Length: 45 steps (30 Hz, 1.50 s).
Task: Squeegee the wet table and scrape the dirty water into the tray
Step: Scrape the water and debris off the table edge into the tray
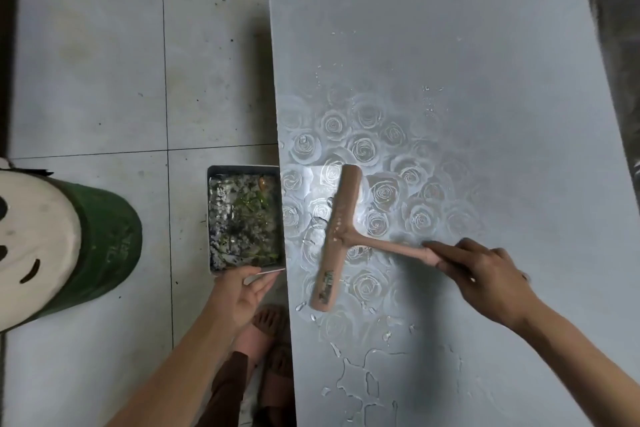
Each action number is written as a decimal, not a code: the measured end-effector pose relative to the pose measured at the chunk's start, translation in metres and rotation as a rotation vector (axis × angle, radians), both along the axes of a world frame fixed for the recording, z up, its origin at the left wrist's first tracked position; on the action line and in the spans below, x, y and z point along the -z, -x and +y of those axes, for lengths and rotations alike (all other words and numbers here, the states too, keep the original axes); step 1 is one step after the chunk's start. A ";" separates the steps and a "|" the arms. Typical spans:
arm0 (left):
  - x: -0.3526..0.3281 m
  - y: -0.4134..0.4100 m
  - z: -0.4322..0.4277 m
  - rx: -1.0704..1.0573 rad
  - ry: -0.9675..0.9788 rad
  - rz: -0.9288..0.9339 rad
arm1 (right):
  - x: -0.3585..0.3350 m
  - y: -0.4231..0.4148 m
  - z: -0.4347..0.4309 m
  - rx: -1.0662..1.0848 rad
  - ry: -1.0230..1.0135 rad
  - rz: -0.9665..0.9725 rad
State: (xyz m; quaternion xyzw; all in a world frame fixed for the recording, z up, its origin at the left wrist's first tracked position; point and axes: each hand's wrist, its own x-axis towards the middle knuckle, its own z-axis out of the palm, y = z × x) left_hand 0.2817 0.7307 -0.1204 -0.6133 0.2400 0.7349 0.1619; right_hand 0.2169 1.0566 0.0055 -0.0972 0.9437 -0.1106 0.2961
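The right hand point(485, 277) grips the squeegee point(341, 229) on the table point(450, 28), just right of the tray point(242, 168), whose near rim the left hand point(242, 293) holds at the table edge. The blade should stay flat, sweeping left.

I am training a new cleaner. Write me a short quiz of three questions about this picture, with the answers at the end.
1. True or false: the tray is empty.
2. Which hand grips the squeegee by its handle? A. left B. right C. both
3. Fill in: the big puddle on the table lies ___ to the person than the squeegee does.

Key
1. False: it holds dirty water with scraps in it.
2. B, the right hand.
3. nearer
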 end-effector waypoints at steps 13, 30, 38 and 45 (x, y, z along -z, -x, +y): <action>0.003 -0.004 -0.003 0.072 -0.048 0.034 | -0.029 0.023 -0.001 -0.033 -0.123 0.084; 0.012 -0.007 -0.007 0.083 -0.088 0.004 | -0.039 0.043 -0.058 -0.164 -0.166 0.152; 0.019 -0.011 -0.011 0.075 -0.083 0.003 | -0.020 0.046 -0.117 -0.225 -0.071 0.218; 0.006 -0.025 -0.028 0.034 -0.128 0.031 | -0.040 0.029 -0.111 0.059 0.003 0.238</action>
